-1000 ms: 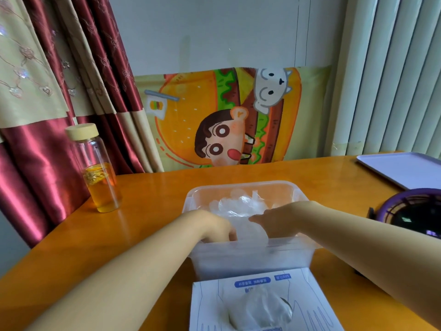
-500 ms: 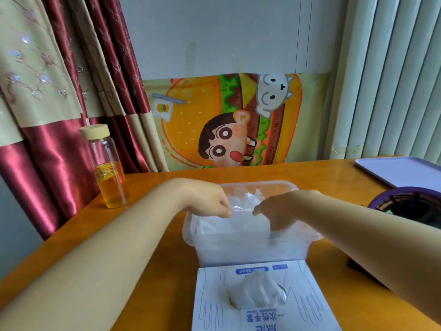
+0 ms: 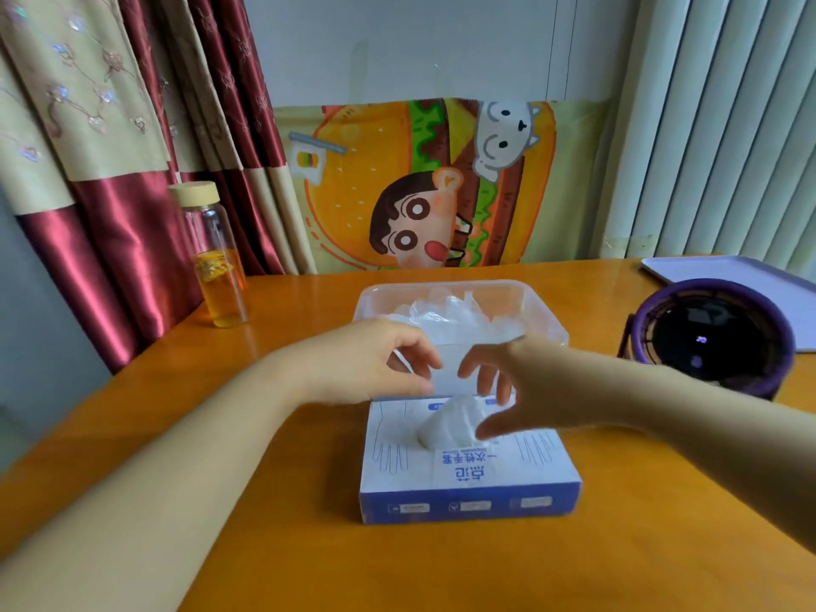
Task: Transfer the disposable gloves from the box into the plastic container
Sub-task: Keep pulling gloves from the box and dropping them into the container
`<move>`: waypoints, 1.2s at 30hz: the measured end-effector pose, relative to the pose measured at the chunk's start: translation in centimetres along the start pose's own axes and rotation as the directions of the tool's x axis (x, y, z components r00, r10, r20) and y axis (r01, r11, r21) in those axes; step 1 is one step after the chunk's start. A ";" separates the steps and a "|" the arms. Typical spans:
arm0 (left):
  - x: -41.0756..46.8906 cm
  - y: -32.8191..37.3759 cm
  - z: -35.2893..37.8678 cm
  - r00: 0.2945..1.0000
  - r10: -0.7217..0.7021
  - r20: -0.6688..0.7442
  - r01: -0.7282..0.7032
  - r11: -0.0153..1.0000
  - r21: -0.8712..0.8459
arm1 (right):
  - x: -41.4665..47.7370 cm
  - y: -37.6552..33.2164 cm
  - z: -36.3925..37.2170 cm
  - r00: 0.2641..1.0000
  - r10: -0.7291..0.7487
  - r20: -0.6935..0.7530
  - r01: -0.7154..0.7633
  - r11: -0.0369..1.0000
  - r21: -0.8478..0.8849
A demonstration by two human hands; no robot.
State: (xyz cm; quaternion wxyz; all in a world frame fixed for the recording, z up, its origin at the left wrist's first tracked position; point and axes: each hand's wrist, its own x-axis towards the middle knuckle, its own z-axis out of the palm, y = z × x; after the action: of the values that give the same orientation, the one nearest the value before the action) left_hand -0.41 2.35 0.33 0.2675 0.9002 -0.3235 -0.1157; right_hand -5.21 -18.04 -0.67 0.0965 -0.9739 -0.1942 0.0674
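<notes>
A blue and white glove box (image 3: pixel 468 474) lies on the orange table in front of me, with a clear glove (image 3: pixel 450 428) sticking up out of its top slot. Right behind it stands the clear plastic container (image 3: pixel 545 313), holding a heap of clear gloves (image 3: pixel 450 315). My left hand (image 3: pixel 375 364) hovers at the box's far edge, fingers loosely curled and holding nothing. My right hand (image 3: pixel 512 386) hangs over the protruding glove with spread fingers, thumb beside it; no grip shows.
A glass bottle (image 3: pixel 216 262) with amber liquid stands at the table's back left. A round purple and black device (image 3: pixel 711 342) sits to the right, and a pale tray (image 3: pixel 742 276) behind it. Curtains, a cartoon cushion and blinds line the back.
Both hands have come out of the container and moved back toward me, over the glove box. The gloves they held lie in the container. The camera has tilted down.
</notes>
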 end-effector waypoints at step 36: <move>0.6 -3.1 8.5 0.970 -0.169 -0.176 0.088 0.915 -0.394 | 0.5 0.9 4.0 0.844 0.258 -0.471 0.119 0.765 0.633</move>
State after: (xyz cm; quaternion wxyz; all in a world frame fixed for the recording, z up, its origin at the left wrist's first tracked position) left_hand -1.64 0.52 -8.45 0.4622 0.8570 -0.2048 -0.1002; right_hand -5.09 -18.00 -4.77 0.4696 -0.8675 -0.0870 -0.1393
